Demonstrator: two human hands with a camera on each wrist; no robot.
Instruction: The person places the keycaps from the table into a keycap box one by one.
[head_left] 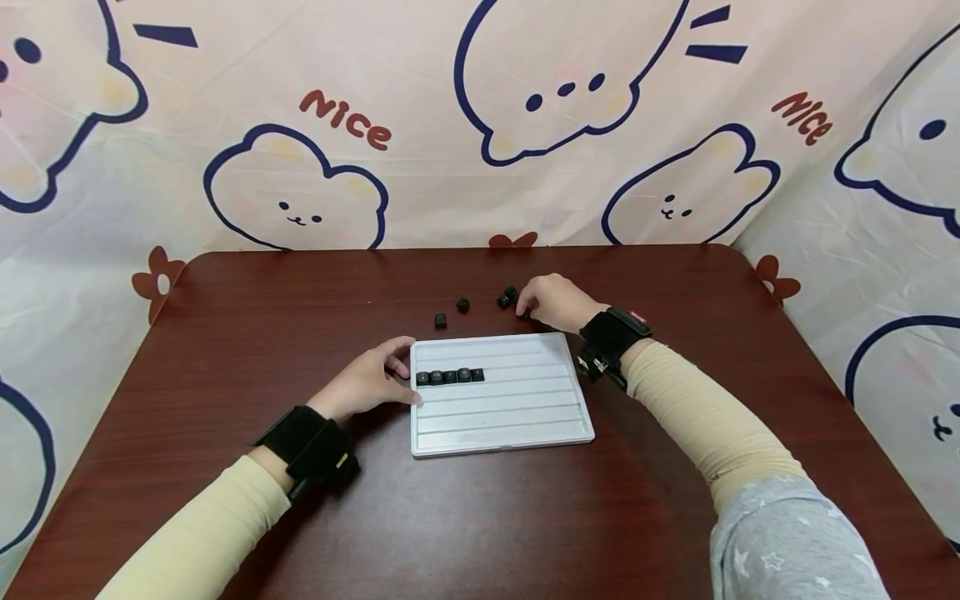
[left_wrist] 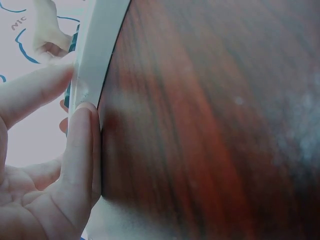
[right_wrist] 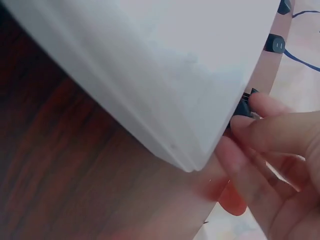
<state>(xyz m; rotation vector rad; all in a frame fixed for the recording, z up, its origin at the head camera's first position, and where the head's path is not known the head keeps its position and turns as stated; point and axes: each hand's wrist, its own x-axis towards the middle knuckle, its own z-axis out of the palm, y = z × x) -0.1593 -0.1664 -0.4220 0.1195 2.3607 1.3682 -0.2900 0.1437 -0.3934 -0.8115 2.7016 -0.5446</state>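
Note:
A white ridged tray (head_left: 510, 408) lies on the table, with a short row of small black keycaps (head_left: 450, 377) along one groove at its left. My left hand (head_left: 371, 379) grips the tray's left edge, thumb near the front and fingers toward the back corner. In the left wrist view its fingertips (left_wrist: 82, 117) press on the tray's rim. Beyond the tray's back right corner, my right hand (head_left: 555, 302) pinches a black keycap (right_wrist: 242, 107) low at the table. The fingers partly hide that keycap.
More loose black keycaps lie behind the tray: one (head_left: 440, 321) near its back edge, another (head_left: 463, 306) farther back, and a close pair (head_left: 507, 297) beside the right hand. The brown table (head_left: 300, 300) ends at a printed cloth backdrop (head_left: 420, 192).

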